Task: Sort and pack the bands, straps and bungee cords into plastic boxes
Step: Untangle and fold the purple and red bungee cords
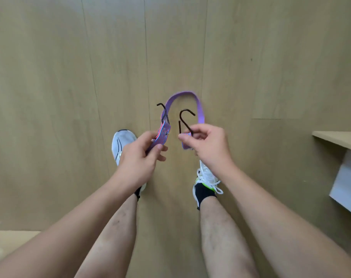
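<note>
One flat purple elastic bungee strap (198,109) w/ two black metal hooks (185,119), looped out over the wood floor (50,97). My left hand (139,157) pinches one striped end, right hand (207,144) pinches the other, both held up before my two white sneakers (120,143).

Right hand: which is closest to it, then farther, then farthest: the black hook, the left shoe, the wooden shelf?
From the right hand:
1. Black hook, pinched at the fingertips.
2. Left shoe, across past the left hand.
3. Wooden shelf, far right edge.

One bungee cord (192,97), two hooks (185,119)
</note>
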The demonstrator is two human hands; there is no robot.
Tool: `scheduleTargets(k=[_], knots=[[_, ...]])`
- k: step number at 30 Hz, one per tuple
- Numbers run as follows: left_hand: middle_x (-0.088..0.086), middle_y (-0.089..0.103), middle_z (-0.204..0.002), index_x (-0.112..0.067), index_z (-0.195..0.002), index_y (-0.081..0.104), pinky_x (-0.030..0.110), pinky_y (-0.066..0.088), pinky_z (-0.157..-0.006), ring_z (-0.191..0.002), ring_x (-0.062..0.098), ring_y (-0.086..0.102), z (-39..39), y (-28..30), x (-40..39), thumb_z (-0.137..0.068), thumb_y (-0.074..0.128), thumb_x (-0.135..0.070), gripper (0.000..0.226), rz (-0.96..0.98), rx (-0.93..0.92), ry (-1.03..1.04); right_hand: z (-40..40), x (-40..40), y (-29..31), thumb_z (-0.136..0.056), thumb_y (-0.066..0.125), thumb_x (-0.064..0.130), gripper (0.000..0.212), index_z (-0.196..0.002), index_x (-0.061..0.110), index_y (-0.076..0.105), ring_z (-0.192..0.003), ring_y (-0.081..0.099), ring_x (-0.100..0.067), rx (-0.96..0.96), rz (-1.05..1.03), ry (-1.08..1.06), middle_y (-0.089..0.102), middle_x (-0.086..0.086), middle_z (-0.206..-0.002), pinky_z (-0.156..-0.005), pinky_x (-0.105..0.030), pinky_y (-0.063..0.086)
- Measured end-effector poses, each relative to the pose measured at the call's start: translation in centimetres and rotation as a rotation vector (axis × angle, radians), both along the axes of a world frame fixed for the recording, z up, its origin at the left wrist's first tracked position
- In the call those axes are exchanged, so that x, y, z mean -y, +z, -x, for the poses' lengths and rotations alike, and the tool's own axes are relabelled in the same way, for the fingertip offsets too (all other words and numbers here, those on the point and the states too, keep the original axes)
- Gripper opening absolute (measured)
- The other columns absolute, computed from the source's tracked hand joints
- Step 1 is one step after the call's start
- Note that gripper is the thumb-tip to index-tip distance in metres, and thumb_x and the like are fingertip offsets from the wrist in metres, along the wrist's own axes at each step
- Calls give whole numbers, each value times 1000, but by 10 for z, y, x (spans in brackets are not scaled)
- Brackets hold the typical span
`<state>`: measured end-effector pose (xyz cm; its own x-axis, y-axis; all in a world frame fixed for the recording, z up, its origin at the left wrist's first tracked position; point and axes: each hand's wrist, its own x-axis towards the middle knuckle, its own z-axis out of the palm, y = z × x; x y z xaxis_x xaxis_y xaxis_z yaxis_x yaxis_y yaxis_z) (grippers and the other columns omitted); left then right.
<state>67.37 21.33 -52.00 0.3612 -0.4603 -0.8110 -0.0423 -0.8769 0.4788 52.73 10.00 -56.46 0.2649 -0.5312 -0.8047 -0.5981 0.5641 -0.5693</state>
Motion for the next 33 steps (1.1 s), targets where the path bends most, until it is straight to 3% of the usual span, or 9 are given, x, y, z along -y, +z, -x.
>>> scheduleTargets(k=[3, 7, 10, 14, 19, 22, 25, 28, 33], knots=[[-20, 75, -92, -36, -105, 64, 35, 54, -77, -83, 3, 71, -1, 67, 36, -100, 58, -7, 30, 116, 18, 38, -8, 15, 100, -81, 81, 11, 10, -82, 15, 72, -49, 55, -14, 243, -187, -248, 70, -2, -64, -44, -18, 39], [1, 75, -85, -24, -98, 72, 35, 56, -69, -69, 21, 67, 1, 192, 102, -94, 52, 11, 40, 284, -134, 193, -18, 61, 235, -74, 77, 18, 20, -92, 10, 74, -45, 49, -12, 509, -254, -325, 71, -5, -70, -46, -23, 44], [7, 70, -70, -3, -98, 69, 21, 49, -53, -54, 15, 61, 8, 302, 150, -96, 43, 12, 30, 440, -367, 317, -20, 102, 335, -81, 75, 9, 15, -95, 8, 70, -45, 52, -11, 529, -104, -373, 73, -4, -71, -46, -22, 47], [13, 73, -88, -2, -106, 70, 29, 55, -73, -76, 22, 66, 9, 428, 189, -103, 48, -9, 23, 518, -346, 162, -12, 145, 451, -87, 76, 9, 8, -88, 13, 69, -52, 58, -8, 410, 189, -389, 73, -1, -70, -46, -20, 44], [25, 72, -102, -2, -117, 68, 26, 53, -70, -80, 25, 64, 15, 552, 218, -100, 53, 3, 23, 612, -257, -111, 6, 163, 575, -87, 79, 23, 11, -86, 19, 68, -69, 68, -13, 418, 315, -484, 77, -3, -82, -65, -27, 57], [18, 71, -97, -9, -112, 67, 19, 52, -65, -81, 24, 62, 26, 603, 226, -104, 51, -3, 20, 662, -296, -248, 17, 158, 627, -89, 76, 17, 12, -91, 10, 67, -76, 69, -26, 459, 383, -606, 77, -11, -86, -79, -45, 59], [15, 69, -89, -8, -107, 64, 30, 53, -66, -71, 26, 64, 44, 638, 232, -105, 52, -9, 13, 700, -373, -372, 41, 145, 666, -92, 73, 27, 24, -102, 5, 70, -80, 70, -26, 476, 509, -702, 77, -15, -96, -82, -46, 59], [17, 64, -81, 2, -102, 61, 36, 55, -63, -57, 24, 64, 71, 667, 235, -105, 51, -13, 19, 741, -482, -333, 62, 108, 689, -97, 64, 38, 47, -105, -8, 64, -85, 58, -30, 525, 581, -659, 62, -36, -93, -79, -52, 49], [14, 64, -65, 5, -97, 56, 36, 59, -55, -53, 25, 66, 115, 701, 219, -107, 44, -8, 21, 724, -813, -190, 79, 13, 688, -88, 77, 23, 40, -104, -8, 57, -77, 60, -18, 337, 660, -459, 63, -10, -84, -72, -29, 48]])
